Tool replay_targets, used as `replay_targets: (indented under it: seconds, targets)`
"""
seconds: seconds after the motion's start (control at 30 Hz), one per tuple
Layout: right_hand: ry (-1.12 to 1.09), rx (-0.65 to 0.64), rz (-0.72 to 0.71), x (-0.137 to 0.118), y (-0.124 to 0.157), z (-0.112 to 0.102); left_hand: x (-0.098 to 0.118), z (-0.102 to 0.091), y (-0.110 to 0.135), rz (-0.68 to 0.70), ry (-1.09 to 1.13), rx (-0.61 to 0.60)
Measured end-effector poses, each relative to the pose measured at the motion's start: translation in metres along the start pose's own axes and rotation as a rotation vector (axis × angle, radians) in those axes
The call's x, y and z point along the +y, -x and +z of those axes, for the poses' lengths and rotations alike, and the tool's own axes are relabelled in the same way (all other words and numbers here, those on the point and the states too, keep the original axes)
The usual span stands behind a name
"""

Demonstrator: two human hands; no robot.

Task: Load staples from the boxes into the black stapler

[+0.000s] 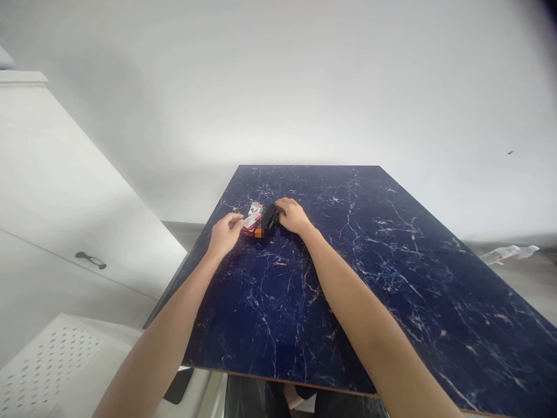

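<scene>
A small red-and-white box (pixel 252 221) lies on the dark blue marbled table, with a white flap raised at its far end. Thumb and index finger of my left hand (pixel 225 235) pinch the left edge of this box. Right against the box is a black oblong object (pixel 270 217) with an orange patch at its near end; its exact kind is unclear. My right hand (pixel 294 215) has its fingers curled round the far right side of the black object, and the fingertips are partly hidden.
The table (pixel 348 261) has its far edge near a pale wall. On the left stands a white cabinet (pixel 87 191) with a dark handle, and below it a white perforated seat (pixel 56 360). A crumpled clear plastic item (pixel 509 253) lies beyond the table's right edge.
</scene>
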State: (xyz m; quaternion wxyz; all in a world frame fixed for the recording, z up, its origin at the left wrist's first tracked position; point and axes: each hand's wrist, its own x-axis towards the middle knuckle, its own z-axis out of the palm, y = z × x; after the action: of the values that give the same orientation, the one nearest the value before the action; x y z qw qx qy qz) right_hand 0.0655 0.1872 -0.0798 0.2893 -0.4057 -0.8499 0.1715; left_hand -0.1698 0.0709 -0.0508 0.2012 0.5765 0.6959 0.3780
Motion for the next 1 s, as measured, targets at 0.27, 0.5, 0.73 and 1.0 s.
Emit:
replay_targets:
  seconds: [0.27,0.5,0.73,1.0]
  targets:
    - [0.066,0.037,0.042,-0.004,0.004,0.002,0.014,-0.003,0.007,0.026,-0.028,0.005]
    - [0.033,0.086,0.105,-0.003,0.002,0.001,0.011,0.001,0.0,-0.117,0.533,0.133]
    - [-0.087,0.211,0.227,-0.002,0.0,-0.001,0.025,-0.002,0.0,-0.303,1.089,-0.005]
    - [-0.348,0.418,0.495,0.018,-0.001,-0.006,0.025,-0.006,0.002,-0.298,1.137,-0.153]
